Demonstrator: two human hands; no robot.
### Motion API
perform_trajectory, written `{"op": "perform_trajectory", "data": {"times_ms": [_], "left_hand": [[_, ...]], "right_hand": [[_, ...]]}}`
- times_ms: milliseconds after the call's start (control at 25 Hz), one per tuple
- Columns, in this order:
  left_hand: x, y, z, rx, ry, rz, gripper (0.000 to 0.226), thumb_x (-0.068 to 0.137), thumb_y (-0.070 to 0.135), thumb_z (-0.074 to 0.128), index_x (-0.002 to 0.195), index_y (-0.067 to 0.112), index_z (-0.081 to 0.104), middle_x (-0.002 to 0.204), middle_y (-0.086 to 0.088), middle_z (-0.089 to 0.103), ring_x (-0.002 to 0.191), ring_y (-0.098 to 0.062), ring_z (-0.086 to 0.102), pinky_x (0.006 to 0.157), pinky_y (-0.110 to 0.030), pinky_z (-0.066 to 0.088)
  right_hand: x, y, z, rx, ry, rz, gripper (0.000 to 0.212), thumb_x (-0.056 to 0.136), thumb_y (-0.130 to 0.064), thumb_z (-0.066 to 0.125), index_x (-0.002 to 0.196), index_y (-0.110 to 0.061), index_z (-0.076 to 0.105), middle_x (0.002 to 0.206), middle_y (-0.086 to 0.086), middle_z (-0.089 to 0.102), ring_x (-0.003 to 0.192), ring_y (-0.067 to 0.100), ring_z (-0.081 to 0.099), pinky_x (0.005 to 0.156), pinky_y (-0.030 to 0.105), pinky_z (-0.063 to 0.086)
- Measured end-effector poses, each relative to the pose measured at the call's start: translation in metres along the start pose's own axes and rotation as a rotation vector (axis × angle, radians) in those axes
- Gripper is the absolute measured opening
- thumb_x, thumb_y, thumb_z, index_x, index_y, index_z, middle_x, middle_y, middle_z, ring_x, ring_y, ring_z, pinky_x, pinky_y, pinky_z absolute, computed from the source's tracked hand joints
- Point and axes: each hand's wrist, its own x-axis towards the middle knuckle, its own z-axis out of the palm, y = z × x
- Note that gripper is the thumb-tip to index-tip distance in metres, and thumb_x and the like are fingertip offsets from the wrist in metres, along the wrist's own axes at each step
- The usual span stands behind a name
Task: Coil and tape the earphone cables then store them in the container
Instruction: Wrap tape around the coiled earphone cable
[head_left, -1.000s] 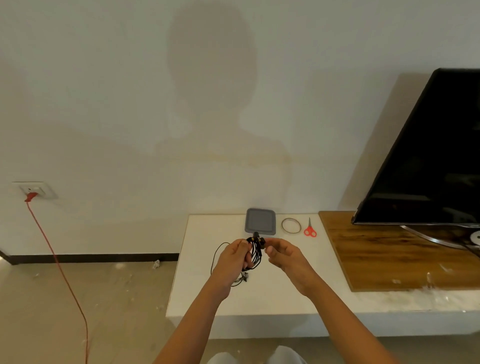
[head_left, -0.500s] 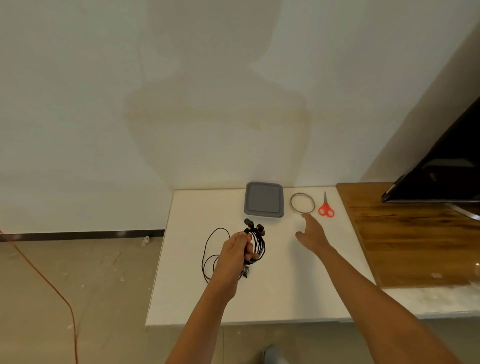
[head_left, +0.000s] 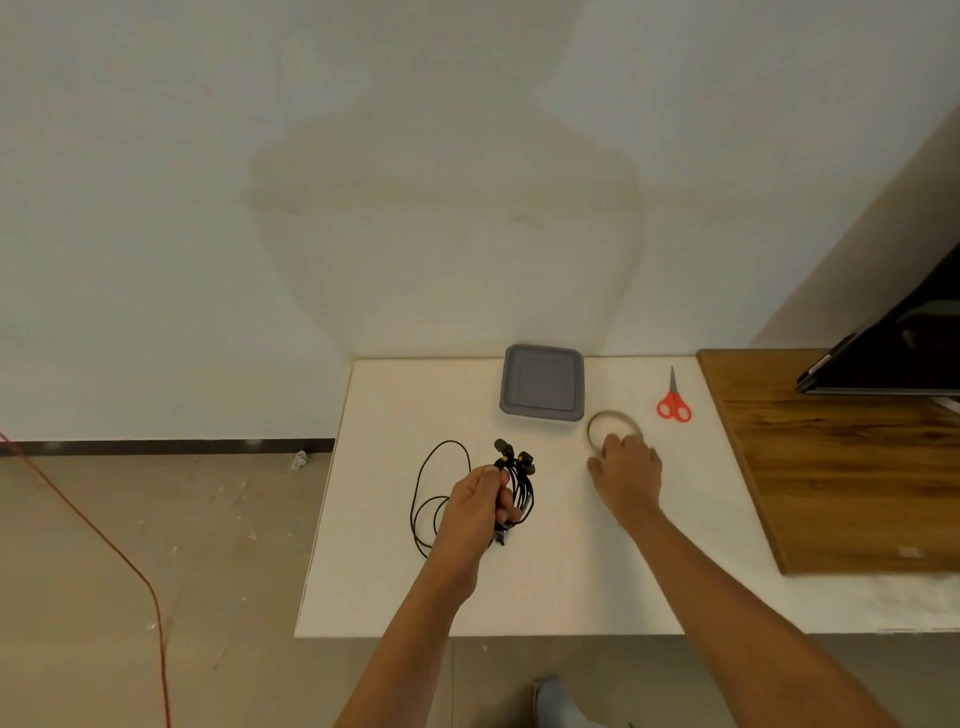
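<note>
My left hand (head_left: 475, 506) is closed around a bundle of black earphone cables (head_left: 517, 486), held just above the white table (head_left: 571, 587). Earbuds stick out at the top of the bundle and loose loops trail to the left. My right hand (head_left: 626, 475) lies on the near edge of a thin tape roll (head_left: 613, 422), fingers touching the ring; whether it grips it I cannot tell. A grey square container (head_left: 542, 383) with its lid on sits at the back of the table, left of the tape roll.
Red-handled scissors (head_left: 674, 402) lie right of the tape roll. A wooden board (head_left: 841, 467) covers the table's right part, with a dark screen (head_left: 893, 358) above it. A red cord (head_left: 104, 540) runs across the floor at left.
My right hand let go of the cable bundle and moved right and back onto the tape roll. My left hand still holds the bundle. The camera tilted down.
</note>
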Motion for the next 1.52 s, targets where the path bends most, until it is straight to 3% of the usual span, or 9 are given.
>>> {"op": "perform_trajectory", "data": {"times_ms": [120,280,400,520,800,1000,1160,1360,1520], "left_hand": [[-0.020,0.015,0.000,-0.018,0.025,0.006,0.028,0.098,0.014,0.032,0.077,0.012,0.050,0.050,0.004,0.041,0.052,-0.010,0.044,0.066,-0.023,0.045],[-0.056,0.039,-0.004,0.023,0.088,0.047,0.028,0.098,0.015,0.034,0.073,0.011,0.046,0.052,0.004,0.041,0.057,-0.014,0.041,0.060,-0.021,0.038],[-0.087,0.058,-0.006,0.035,0.148,0.102,0.026,0.096,0.013,0.034,0.071,0.011,0.042,0.061,-0.001,0.041,0.057,-0.015,0.037,0.063,-0.025,0.036],[-0.121,0.078,-0.010,0.091,0.198,0.164,0.022,0.089,0.013,0.036,0.069,0.013,0.043,0.064,-0.001,0.042,0.062,-0.017,0.037,0.064,-0.030,0.035],[-0.191,0.112,-0.018,0.093,0.223,0.267,0.020,0.089,0.019,0.045,0.069,0.015,0.047,0.068,-0.001,0.045,0.067,-0.018,0.042,0.067,-0.030,0.042],[-0.230,0.124,-0.017,-0.032,0.226,0.349,0.018,0.088,0.016,0.048,0.069,0.014,0.048,0.061,0.001,0.045,0.063,-0.018,0.043,0.067,-0.031,0.038],[-0.256,0.131,-0.018,-0.035,0.159,0.456,0.013,0.090,0.023,0.055,0.084,0.012,0.060,0.065,0.005,0.051,0.065,-0.013,0.046,0.070,-0.027,0.042],[-0.279,0.135,-0.020,0.158,0.052,0.615,0.021,0.084,0.027,0.068,0.103,0.022,0.062,0.090,0.012,0.070,0.077,-0.007,0.062,0.078,-0.020,0.049],[-0.289,0.136,-0.019,0.189,0.032,0.689,0.040,0.073,0.028,0.079,0.108,0.028,0.060,0.099,0.013,0.071,0.054,-0.007,0.039,0.067,-0.021,0.049]], "right_hand": [[-0.051,-0.001,-0.004,0.006,-0.085,-0.030,0.022,0.089,-0.024,0.050,0.106,-0.016,0.060,0.092,0.009,0.066,0.090,0.029,0.061,0.088,0.041,0.046],[-0.103,-0.026,-0.073,0.833,-0.160,0.168,0.014,0.094,-0.018,0.046,0.087,-0.012,0.056,0.073,0.004,0.059,0.067,0.021,0.057,0.064,0.035,0.048],[-0.130,-0.049,-0.151,1.307,-0.398,0.259,0.023,0.092,-0.014,0.045,0.085,-0.008,0.066,0.071,0.003,0.059,0.068,0.015,0.052,0.066,0.027,0.040],[-0.161,-0.060,-0.223,1.534,-0.569,0.133,0.031,0.089,-0.001,0.043,0.094,-0.008,0.073,0.078,0.003,0.065,0.072,0.012,0.055,0.072,0.026,0.043],[-0.226,-0.065,-0.323,1.614,-0.655,-0.141,0.045,0.084,0.016,0.036,0.109,-0.005,0.067,0.092,0.005,0.070,0.076,0.011,0.062,0.075,0.024,0.048],[-0.255,-0.064,-0.350,1.585,-0.614,-0.324,0.047,0.081,0.020,0.046,0.115,-0.006,0.065,0.105,0.009,0.069,0.092,0.016,0.062,0.079,0.025,0.052],[-0.273,-0.068,-0.360,1.554,-0.521,-0.392,0.040,0.083,0.014,0.054,0.115,-0.009,0.065,0.108,0.015,0.070,0.097,0.023,0.066,0.087,0.035,0.053],[-0.286,-0.072,-0.369,1.506,-0.366,-0.372,0.032,0.083,-0.001,0.065,0.114,-0.007,0.062,0.099,0.014,0.074,0.094,0.026,0.070,0.077,0.027,0.057],[-0.291,-0.073,-0.378,1.390,-0.245,-0.330,0.036,0.074,-0.010,0.076,0.108,-0.009,0.064,0.089,0.011,0.075,0.083,0.019,0.072,0.065,0.019,0.056]]}}
